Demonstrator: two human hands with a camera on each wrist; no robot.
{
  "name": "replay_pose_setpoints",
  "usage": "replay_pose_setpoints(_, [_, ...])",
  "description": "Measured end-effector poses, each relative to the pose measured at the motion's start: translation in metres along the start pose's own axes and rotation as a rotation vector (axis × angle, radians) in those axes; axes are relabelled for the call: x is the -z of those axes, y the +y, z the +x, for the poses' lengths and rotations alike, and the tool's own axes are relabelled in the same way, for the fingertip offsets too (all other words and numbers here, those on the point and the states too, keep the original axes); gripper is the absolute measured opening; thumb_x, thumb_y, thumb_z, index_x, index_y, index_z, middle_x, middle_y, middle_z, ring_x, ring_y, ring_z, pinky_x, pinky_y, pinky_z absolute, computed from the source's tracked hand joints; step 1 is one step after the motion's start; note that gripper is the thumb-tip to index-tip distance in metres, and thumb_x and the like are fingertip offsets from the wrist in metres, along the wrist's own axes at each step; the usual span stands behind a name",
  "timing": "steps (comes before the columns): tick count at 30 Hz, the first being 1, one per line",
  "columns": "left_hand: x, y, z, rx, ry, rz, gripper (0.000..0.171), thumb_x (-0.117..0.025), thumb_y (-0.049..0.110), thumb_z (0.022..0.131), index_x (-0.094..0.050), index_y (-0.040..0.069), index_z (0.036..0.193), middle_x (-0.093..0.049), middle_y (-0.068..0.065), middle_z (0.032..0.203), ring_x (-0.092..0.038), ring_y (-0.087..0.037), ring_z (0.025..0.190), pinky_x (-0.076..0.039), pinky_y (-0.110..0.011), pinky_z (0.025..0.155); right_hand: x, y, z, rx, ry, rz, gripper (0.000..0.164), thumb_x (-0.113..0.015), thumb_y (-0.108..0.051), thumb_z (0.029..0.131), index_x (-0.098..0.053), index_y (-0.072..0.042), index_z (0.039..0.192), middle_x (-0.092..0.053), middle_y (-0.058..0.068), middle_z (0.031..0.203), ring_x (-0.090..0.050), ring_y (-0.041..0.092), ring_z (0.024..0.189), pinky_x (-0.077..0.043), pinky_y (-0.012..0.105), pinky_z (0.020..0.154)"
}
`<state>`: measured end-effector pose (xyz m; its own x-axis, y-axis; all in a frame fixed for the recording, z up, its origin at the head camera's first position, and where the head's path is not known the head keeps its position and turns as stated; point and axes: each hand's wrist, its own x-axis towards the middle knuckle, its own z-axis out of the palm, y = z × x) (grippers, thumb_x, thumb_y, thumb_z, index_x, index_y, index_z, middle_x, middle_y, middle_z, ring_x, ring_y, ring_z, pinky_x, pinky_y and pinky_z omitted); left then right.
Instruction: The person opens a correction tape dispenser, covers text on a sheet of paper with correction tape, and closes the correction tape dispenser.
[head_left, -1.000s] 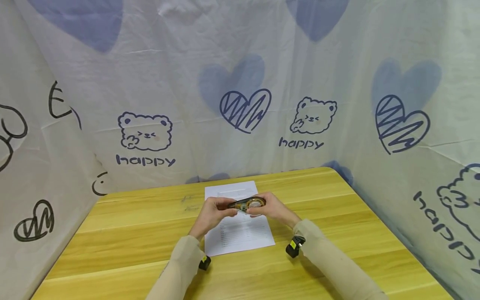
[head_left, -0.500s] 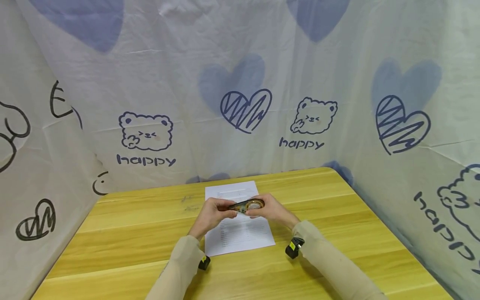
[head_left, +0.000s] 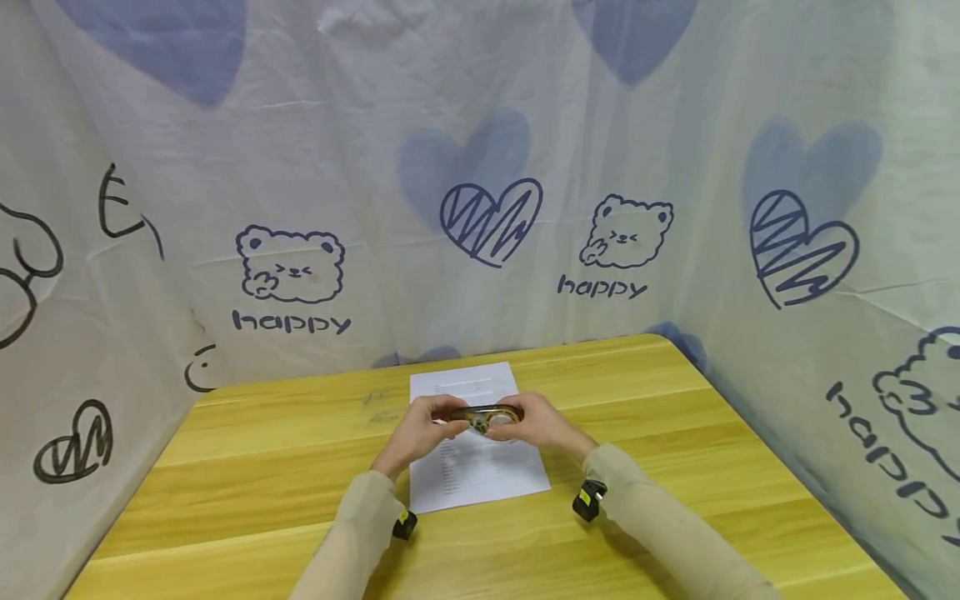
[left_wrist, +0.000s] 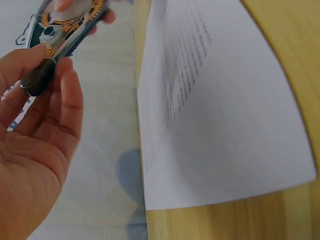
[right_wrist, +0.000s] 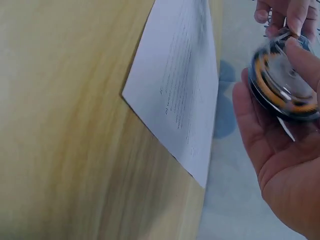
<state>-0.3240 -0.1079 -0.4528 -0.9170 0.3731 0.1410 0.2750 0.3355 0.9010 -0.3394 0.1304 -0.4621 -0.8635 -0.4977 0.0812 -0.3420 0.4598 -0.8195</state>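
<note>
A correction tape [head_left: 478,414] with a clear and dark case is held up over the paper sheet, between both hands. My left hand [head_left: 416,433] pinches its narrow dark end [left_wrist: 39,79] between thumb and fingers. The wide round end, with an orange gear ring [right_wrist: 272,92] and a pale spool inside, is gripped by my right hand [head_left: 542,427], thumb on the near face and fingers behind. Below lies a white printed sheet [head_left: 480,479] with rows of text, its upper middle partly hidden by the hands.
The sheet rests on a yellow wood-grain table [head_left: 262,467]. Pale cloth [head_left: 390,250] with hearts and bear drawings hangs behind the table and along both sides. A small black device [head_left: 588,500] sits at each wrist.
The correction tape has tilted in the hands, so its flat face shows less in the head view and its wide end sits slightly lower. Both hands keep their hold.
</note>
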Motion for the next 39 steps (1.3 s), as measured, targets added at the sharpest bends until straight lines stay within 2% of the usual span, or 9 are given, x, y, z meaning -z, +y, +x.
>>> replay_pose_setpoints(5, [0.002,0.003,-0.001,0.031,0.037,-0.010,0.017,-0.070,0.020,0.092,-0.069,0.013,0.107,-0.069,-0.005,0.100,-0.064,-0.026,0.092,-0.055,-0.054,0.082,-0.003,-0.005,0.000,0.005,-0.024,-0.032,0.024,-0.073,-0.028,0.089,-0.071,-0.011,0.106,-0.072,0.002,0.086,-0.066,0.021,0.073,-0.057,0.036,0.063])
replay_pose_setpoints(8, [0.001,0.003,-0.001,0.031,0.062,-0.049,0.022,-0.068,0.019,0.093,-0.066,0.009,0.113,-0.067,-0.009,0.100,-0.063,-0.033,0.095,-0.055,-0.054,0.082,-0.006,-0.008,0.001,0.032,-0.018,-0.074,0.023,-0.072,-0.032,0.090,-0.071,-0.012,0.101,-0.071,-0.002,0.081,-0.064,0.016,0.070,-0.053,0.028,0.059])
replay_pose_setpoints(12, [-0.001,0.002,0.002,0.025,0.128,-0.088,0.029,-0.067,0.016,0.094,-0.062,0.007,0.120,-0.064,-0.011,0.101,-0.062,-0.027,0.091,-0.056,-0.053,0.082,-0.010,-0.012,0.002,0.029,-0.004,-0.095,0.023,-0.072,-0.035,0.090,-0.071,-0.013,0.095,-0.070,-0.004,0.075,-0.057,0.008,0.062,-0.046,0.022,0.054])
replay_pose_setpoints(17, [-0.003,0.004,0.005,0.029,0.187,-0.104,0.033,-0.068,0.017,0.094,-0.062,0.009,0.125,-0.066,-0.011,0.102,-0.063,-0.019,0.088,-0.056,-0.051,0.083,-0.012,-0.015,0.003,-0.027,-0.024,-0.026,0.023,-0.071,-0.035,0.091,-0.069,-0.012,0.095,-0.071,0.000,0.074,-0.055,0.011,0.050,-0.052,0.035,0.048])
replay_pose_setpoints(21, [-0.006,0.006,0.003,0.021,0.163,-0.065,0.042,-0.065,0.019,0.095,-0.056,0.016,0.136,-0.068,-0.012,0.099,-0.065,-0.018,0.086,-0.059,-0.040,0.076,-0.017,-0.014,0.002,-0.039,-0.050,0.068,0.021,-0.070,-0.027,0.092,-0.069,-0.007,0.098,-0.074,0.005,0.077,-0.062,0.016,0.053,-0.058,0.048,0.059])
replay_pose_setpoints(25, [-0.008,0.006,-0.001,0.019,0.120,-0.003,0.051,-0.065,0.021,0.096,-0.049,0.024,0.144,-0.065,-0.008,0.091,-0.058,-0.013,0.076,-0.052,-0.029,0.067,-0.024,-0.013,0.002,-0.052,-0.090,0.136,0.020,-0.070,-0.024,0.092,-0.069,-0.006,0.101,-0.075,0.006,0.081,-0.067,0.018,0.061,-0.061,0.044,0.062])
replay_pose_setpoints(29, [-0.006,0.004,-0.001,-0.008,0.119,0.021,0.055,-0.065,0.019,0.096,-0.045,0.026,0.147,-0.063,-0.009,0.090,-0.056,-0.014,0.075,-0.047,-0.027,0.066,-0.026,-0.013,0.003,-0.043,-0.106,0.151,0.022,-0.068,-0.022,0.094,-0.069,-0.004,0.107,-0.075,0.013,0.086,-0.070,0.026,0.070,-0.061,0.044,0.064])
replay_pose_setpoints(34, [-0.002,0.002,-0.004,-0.011,0.126,0.026,0.056,-0.057,0.018,0.100,-0.038,0.027,0.151,-0.061,-0.018,0.115,-0.065,-0.029,0.099,-0.054,-0.037,0.079,-0.024,-0.012,0.005,-0.024,-0.088,0.107,0.029,-0.064,-0.024,0.097,-0.067,-0.002,0.115,-0.073,0.021,0.093,-0.070,0.034,0.077,-0.061,0.042,0.063])
replay_pose_setpoints(39, [0.006,0.002,-0.008,-0.001,0.159,0.081,0.051,-0.046,0.021,0.105,-0.033,0.028,0.154,-0.040,-0.018,0.153,-0.045,-0.037,0.134,-0.042,-0.051,0.107,-0.016,-0.008,0.002,-0.019,-0.062,0.043,0.032,-0.059,-0.025,0.099,-0.068,0.002,0.114,-0.073,0.021,0.095,-0.070,0.033,0.078,-0.060,0.037,0.061])
